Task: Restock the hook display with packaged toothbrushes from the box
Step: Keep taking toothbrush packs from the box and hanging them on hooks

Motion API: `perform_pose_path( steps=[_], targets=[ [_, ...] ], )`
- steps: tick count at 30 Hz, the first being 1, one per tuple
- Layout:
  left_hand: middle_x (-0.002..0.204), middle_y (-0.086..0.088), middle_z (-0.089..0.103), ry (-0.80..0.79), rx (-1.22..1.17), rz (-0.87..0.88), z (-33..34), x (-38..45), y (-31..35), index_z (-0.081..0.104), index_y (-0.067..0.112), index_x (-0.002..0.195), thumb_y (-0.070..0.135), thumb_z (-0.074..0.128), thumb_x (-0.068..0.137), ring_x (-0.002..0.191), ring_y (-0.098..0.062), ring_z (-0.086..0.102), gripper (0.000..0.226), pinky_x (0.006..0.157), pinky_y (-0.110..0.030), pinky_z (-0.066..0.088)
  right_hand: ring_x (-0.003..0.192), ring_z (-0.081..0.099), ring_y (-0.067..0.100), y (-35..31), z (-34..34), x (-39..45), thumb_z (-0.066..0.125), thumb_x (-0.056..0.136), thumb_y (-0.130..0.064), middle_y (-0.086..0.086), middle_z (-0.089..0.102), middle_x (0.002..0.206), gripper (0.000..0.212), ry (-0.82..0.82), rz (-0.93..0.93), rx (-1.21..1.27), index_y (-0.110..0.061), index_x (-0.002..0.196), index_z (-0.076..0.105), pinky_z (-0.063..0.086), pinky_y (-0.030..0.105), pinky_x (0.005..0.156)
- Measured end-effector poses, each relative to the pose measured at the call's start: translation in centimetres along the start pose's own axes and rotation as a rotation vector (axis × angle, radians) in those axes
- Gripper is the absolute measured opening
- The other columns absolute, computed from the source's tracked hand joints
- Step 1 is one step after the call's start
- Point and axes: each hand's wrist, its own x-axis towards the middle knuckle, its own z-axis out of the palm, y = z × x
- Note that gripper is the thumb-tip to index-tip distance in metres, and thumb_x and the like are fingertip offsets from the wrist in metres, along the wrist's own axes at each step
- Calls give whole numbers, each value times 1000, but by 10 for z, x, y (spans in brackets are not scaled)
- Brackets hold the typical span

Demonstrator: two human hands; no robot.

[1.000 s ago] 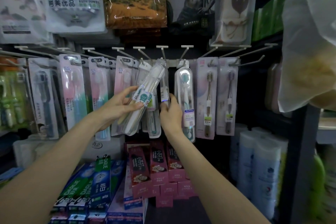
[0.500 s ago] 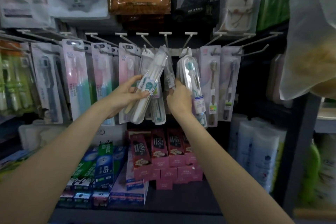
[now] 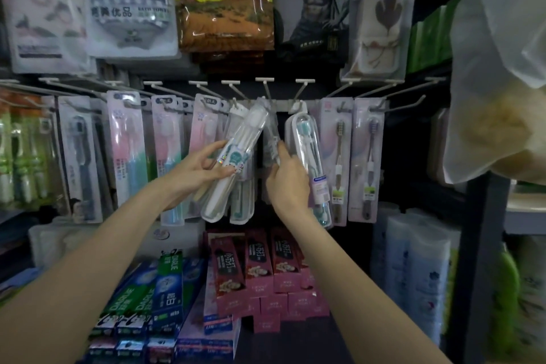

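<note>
A row of white wire hooks (image 3: 265,89) carries packaged toothbrushes across the middle of the display. My left hand (image 3: 196,173) grips a clear pack with a white toothbrush (image 3: 233,164), tilted with its top near a centre hook. My right hand (image 3: 288,177) reaches up between the hanging packs, its fingers on a narrow clear pack (image 3: 271,142) that hangs from the centre hook. Just right of that hand hangs a clear pack with a teal-headed toothbrush (image 3: 308,154). The box is out of view.
Pink and teal toothbrush cards (image 3: 127,154) hang at the left, two grey cards (image 3: 366,156) at the right. Towel packs (image 3: 224,0) hang above. Toothpaste boxes (image 3: 257,266) and bottles (image 3: 413,278) stand on the shelf below. A plastic bag (image 3: 502,83) hangs close at the right.
The camera view has shifted a little. My right hand has let the teal-headed pack swing back and moved up to the narrow pack at the centre. My left hand keeps hold of the white toothbrush pack.
</note>
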Motion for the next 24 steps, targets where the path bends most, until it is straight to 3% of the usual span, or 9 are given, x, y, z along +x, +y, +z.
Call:
perform_pose_path(
  steps=[4,9,13,16,18,20,22,24],
  targets=[
    [90,13,72,-3,-10,-9,3,-2,0,28,27,143,28,68,68,88,3,65,84,76,-18,42,110,52,33,-3,-7,3,42,90,0,15,49,122,62,-41,-3,-47,-19,147,25,45,40,81],
    [95,14,65,12,7,1,6,-4,4,31,24,142,11,62,83,83,7,63,67,75,-16,45,116,48,33,-5,-6,-2,39,94,-5,15,47,129,56,-77,31,65,-19,146,23,44,42,88],
    [102,9,64,5,21,14,4,-4,7,35,23,138,9,60,85,93,-2,61,60,78,-17,45,126,42,31,-3,1,-13,45,90,1,14,40,139,62,-169,46,201,-14,146,20,41,40,98],
    [105,7,64,-22,-1,8,0,-4,7,36,25,137,10,61,85,100,-6,60,59,83,-20,45,119,46,31,3,0,-21,45,89,2,15,47,129,51,-214,24,124,-8,138,35,41,34,93],
    [104,6,64,-23,-27,9,5,-6,6,36,25,135,10,60,86,98,-6,60,57,82,-17,45,117,48,25,2,-10,-25,43,93,-4,12,50,127,39,-151,-9,109,-6,131,47,36,25,93],
    [106,4,64,-24,-68,25,16,-9,5,36,23,135,10,60,87,96,-4,60,55,77,-13,46,113,49,14,-4,-22,-23,43,97,-13,5,53,124,34,-95,21,266,-7,129,50,33,17,91],
    [113,4,61,-30,-103,56,31,-12,3,36,22,135,12,59,87,96,1,58,54,73,-8,47,115,46,7,-11,-31,-18,44,98,-28,-4,49,125,44,-186,124,543,-12,138,39,35,19,97],
    [130,5,52,-49,-124,84,44,-12,1,33,26,136,19,60,86,106,3,53,58,81,-10,47,127,38,10,-12,-31,-12,47,93,-45,-8,38,137,65,-300,177,605,-19,146,23,33,30,106]
  ],
)
